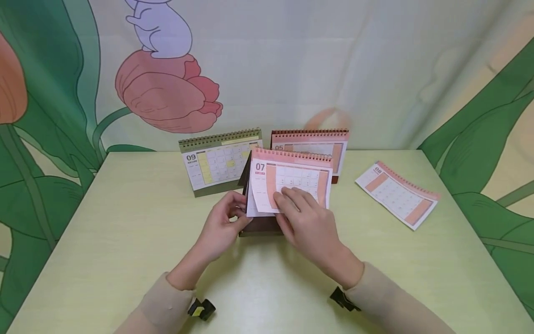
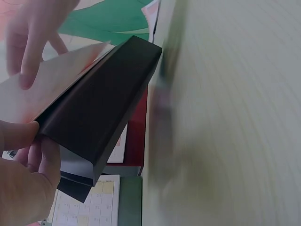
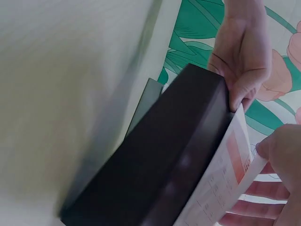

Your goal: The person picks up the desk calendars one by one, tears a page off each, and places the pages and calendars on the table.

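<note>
A desk calendar [image 1: 292,174] with a dark stand [image 2: 99,103] and a pink spiral-bound top shows page 07 in the head view. My left hand [image 1: 223,225] grips its left edge, thumb in front and fingers curled behind. Page 07 [image 1: 263,202] is lifted off the sheet under it along its lower edge. My right hand [image 1: 310,222] pinches this page near the bottom, thumb beneath and fingers over its face. In the right wrist view, the right thumb and fingers [image 3: 258,190] lie on opposite sides of the sheet, and a printed page [image 3: 216,183] shows beneath.
Behind stand a green calendar [image 1: 225,162] on page 09 and a red one [image 1: 340,162] on page 05, partly covered. A loose 08 page [image 1: 396,195] lies at the right of the table [image 1: 125,222]. A printed curtain [image 1: 267,69] hangs behind.
</note>
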### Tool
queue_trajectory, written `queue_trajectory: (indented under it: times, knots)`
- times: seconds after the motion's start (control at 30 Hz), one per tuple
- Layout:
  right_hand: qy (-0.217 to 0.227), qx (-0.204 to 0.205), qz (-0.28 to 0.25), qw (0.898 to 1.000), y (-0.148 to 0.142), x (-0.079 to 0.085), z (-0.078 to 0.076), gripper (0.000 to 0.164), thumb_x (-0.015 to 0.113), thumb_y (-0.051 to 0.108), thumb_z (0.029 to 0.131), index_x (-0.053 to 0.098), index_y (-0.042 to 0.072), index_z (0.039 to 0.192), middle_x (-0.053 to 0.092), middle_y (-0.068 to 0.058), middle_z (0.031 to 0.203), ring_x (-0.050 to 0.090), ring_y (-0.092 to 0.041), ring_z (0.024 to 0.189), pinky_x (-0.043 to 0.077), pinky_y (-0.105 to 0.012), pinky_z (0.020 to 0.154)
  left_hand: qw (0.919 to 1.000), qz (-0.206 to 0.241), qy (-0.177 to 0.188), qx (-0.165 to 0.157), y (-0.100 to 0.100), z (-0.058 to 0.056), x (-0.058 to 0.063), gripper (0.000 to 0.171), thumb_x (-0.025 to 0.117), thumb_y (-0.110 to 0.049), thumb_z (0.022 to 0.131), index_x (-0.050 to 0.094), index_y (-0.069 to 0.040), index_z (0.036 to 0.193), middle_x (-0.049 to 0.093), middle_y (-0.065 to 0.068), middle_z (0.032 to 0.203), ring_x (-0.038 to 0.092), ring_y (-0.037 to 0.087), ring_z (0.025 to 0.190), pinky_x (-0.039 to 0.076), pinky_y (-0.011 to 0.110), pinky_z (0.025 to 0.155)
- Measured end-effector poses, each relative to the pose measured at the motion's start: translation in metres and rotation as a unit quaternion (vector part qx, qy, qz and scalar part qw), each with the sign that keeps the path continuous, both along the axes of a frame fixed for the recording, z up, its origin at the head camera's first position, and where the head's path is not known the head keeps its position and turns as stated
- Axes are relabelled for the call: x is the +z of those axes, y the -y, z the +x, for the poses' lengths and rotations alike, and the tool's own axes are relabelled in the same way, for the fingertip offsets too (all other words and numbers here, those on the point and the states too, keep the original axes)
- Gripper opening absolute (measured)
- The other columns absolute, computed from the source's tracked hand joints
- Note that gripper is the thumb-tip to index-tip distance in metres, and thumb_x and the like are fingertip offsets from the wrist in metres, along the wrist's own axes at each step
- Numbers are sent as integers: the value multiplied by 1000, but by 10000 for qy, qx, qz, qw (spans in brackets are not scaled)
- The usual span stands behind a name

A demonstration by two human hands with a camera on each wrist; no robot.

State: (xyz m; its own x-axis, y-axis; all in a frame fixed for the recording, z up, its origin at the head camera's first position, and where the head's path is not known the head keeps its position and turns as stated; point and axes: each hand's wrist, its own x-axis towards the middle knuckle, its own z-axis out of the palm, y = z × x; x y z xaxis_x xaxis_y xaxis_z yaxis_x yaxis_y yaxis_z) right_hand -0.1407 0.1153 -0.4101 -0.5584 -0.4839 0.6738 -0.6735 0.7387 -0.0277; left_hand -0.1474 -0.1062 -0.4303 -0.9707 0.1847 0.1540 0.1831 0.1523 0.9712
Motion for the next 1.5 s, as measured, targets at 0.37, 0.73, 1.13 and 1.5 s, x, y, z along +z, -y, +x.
queue_trajectory:
  times: [0.37, 0.73, 1.13, 1.5]
  knots:
    - [-277, 93, -91, 9995, 5, -6, 3, 39, 79, 4, 87, 72, 1, 125, 72, -16, 120, 68, -35, 113, 55, -43, 92, 9951, 706, 693, 16, -6, 2, -2, 29, 55, 21, 90, 51, 7, 114, 60, 18, 104, 62, 22, 90, 52, 22, 73]
    - [1022, 406, -2127, 9709, 4, -12, 1, 30, 67, -4, 96, 72, 2, 125, 74, -17, 113, 71, -17, 78, 59, -31, 66, 9911, 843, 1031, 19, -7, 4, -6, 27, 57, 18, 93, 51, 6, 116, 60, 16, 104, 60, 16, 72, 48, 21, 64]
    - [1312, 281, -2125, 9679, 7, -17, 4, 28, 69, -1, 96, 75, 4, 122, 75, -14, 109, 70, -14, 74, 58, -28, 65, 9922, 640, 1054, 163, -6, 3, -12, 27, 57, 17, 91, 53, 7, 115, 59, 14, 100, 55, 12, 65, 43, 21, 58]
    - [171, -137, -597, 9980, 19, -5, 9, 27, 69, 17, 92, 74, 4, 115, 73, -16, 117, 71, -36, 107, 61, -48, 71, 9965, 464, 691, 11, -12, 8, -7, 26, 58, 17, 89, 54, 3, 111, 62, 17, 100, 61, 22, 75, 49, 24, 63]
